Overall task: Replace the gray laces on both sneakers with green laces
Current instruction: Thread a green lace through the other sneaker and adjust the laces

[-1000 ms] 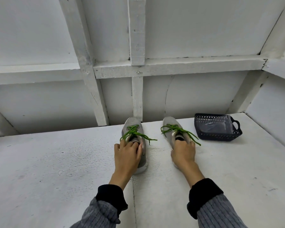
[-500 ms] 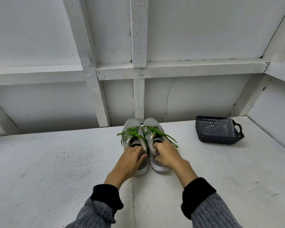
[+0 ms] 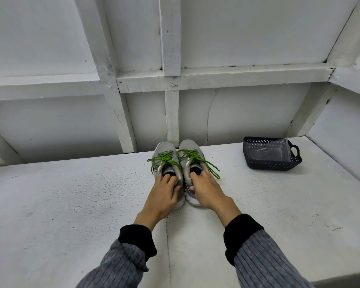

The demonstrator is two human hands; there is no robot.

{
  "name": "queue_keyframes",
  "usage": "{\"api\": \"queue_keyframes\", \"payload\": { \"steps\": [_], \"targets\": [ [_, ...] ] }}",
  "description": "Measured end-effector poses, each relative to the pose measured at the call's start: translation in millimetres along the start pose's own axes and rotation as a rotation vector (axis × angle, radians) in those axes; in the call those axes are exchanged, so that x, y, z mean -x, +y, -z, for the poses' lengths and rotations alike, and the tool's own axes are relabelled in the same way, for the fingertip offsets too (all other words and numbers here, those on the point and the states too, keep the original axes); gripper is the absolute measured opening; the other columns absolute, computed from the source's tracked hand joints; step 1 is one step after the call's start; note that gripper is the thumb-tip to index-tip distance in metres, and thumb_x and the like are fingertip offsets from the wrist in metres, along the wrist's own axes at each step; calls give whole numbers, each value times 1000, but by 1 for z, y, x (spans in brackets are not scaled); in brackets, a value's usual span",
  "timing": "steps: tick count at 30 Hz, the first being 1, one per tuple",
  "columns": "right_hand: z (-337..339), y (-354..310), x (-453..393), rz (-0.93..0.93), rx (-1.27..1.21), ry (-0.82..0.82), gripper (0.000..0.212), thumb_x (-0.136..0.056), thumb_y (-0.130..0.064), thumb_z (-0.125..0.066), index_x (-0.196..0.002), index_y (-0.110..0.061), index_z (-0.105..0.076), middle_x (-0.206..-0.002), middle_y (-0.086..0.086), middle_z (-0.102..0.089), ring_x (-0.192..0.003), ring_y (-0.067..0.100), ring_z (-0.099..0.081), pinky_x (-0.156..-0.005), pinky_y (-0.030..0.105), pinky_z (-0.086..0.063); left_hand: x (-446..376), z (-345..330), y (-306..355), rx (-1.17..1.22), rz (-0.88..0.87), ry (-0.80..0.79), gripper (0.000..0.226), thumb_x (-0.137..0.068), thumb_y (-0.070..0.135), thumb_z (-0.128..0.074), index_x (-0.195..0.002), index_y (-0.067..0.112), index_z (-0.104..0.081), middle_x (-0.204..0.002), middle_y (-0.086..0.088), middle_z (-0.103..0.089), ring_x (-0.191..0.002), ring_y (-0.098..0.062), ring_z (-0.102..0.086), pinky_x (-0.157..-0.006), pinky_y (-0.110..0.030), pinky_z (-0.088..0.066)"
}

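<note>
Two grey sneakers stand side by side, toes toward the wall, on the white surface. The left sneaker [image 3: 165,148] and the right sneaker [image 3: 190,145] both carry green laces [image 3: 164,161], whose loose ends spill over their sides [image 3: 211,168]. My left hand [image 3: 164,194] grips the heel collar of the left sneaker, fingers curled into its opening. My right hand [image 3: 205,191] grips the heel collar of the right sneaker the same way. The heels are mostly hidden under my hands.
A dark perforated basket [image 3: 258,164] with a handle stands at the back right, holding a clear plastic bag [image 3: 268,152]. A white wall with wooden beams [image 3: 172,113] rises right behind the sneakers' toes. The white surface [image 3: 71,204] stretches wide to the left.
The right sneaker was slid left by my right hand until it sat against the left one. Both hands moved from the tops of the shoes to gripping the heel collars.
</note>
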State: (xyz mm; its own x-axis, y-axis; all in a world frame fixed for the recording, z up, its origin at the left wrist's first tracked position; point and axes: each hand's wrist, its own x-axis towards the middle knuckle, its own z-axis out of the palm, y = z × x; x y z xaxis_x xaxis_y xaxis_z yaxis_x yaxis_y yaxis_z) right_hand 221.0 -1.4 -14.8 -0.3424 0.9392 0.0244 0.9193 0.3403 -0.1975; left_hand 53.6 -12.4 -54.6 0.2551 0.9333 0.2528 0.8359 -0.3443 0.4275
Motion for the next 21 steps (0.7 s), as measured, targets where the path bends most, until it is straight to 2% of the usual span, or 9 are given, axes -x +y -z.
{"api": "queue_keyframes", "payload": {
  "steps": [3, 6, 9, 11, 14, 17, 21],
  "targets": [
    [1, -6, 13, -14, 7, 4, 20, -98, -20, -46, -115, -9, -46, -110, 15, -62, -124, 32, -37, -107, 37, -25, 12, 2, 11, 29, 84, 19, 13, -100, 22, -44, -97, 12, -53, -102, -5, -50, -107, -26, -38, -90, -32, -35],
    [4, -10, 37, -33, -23, 1, 19, -98, -18, -46, -115, -10, -46, -111, 13, -61, -123, 32, -38, -106, 38, -27, 30, 8, 25, 13, 106, 2, 15, -101, 21, -41, -101, 12, -53, -107, -4, -51, -108, -30, -37, -84, -30, -33],
    [17, -15, 64, -68, -117, 26, 20, -97, -17, -45, -115, -10, -47, -120, 16, -53, -127, 33, -36, -102, 38, -32, 50, 19, 42, 25, 123, 40, 17, -103, 23, -38, -103, 13, -52, -110, 0, -54, -107, -29, -39, -77, -28, -33],
    [29, -17, 82, -79, -186, 28, 24, -94, -19, -48, -117, -11, -49, -124, 18, -49, -122, 35, -41, -96, 37, -37, 63, 30, 59, 45, 129, 64, 17, -103, 23, -39, -105, 14, -53, -113, 0, -56, -104, -27, -40, -77, -31, -37],
    [47, -19, 121, -71, -279, 43, 20, -90, -20, -51, -109, -14, -52, -114, 16, -49, -106, 35, -48, -83, 34, -39, 88, 50, 91, -2, 95, 89, 19, -101, 22, -40, -101, 14, -56, -110, -5, -59, -98, -28, -43, -81, -33, -35],
    [69, -27, 169, -49, -407, 109, 17, -83, -16, -54, -100, -15, -54, -98, 10, -49, -92, 31, -50, -73, 30, -35, 126, 71, 127, -27, 32, 134, 25, -99, 28, -35, -96, 16, -57, -101, -5, -61, -86, -27, -47, -77, -32, -33],
    [101, -42, 237, -5, -502, 114, 14, -80, -9, -59, -93, -9, -62, -90, 8, -61, -89, 25, -52, -69, 28, -37, 178, 100, 178, -4, 22, 92, 21, -100, 28, -39, -82, 23, -47, -85, 3, -52, -81, -18, -42, -69, -33, -30]
  ]
}}
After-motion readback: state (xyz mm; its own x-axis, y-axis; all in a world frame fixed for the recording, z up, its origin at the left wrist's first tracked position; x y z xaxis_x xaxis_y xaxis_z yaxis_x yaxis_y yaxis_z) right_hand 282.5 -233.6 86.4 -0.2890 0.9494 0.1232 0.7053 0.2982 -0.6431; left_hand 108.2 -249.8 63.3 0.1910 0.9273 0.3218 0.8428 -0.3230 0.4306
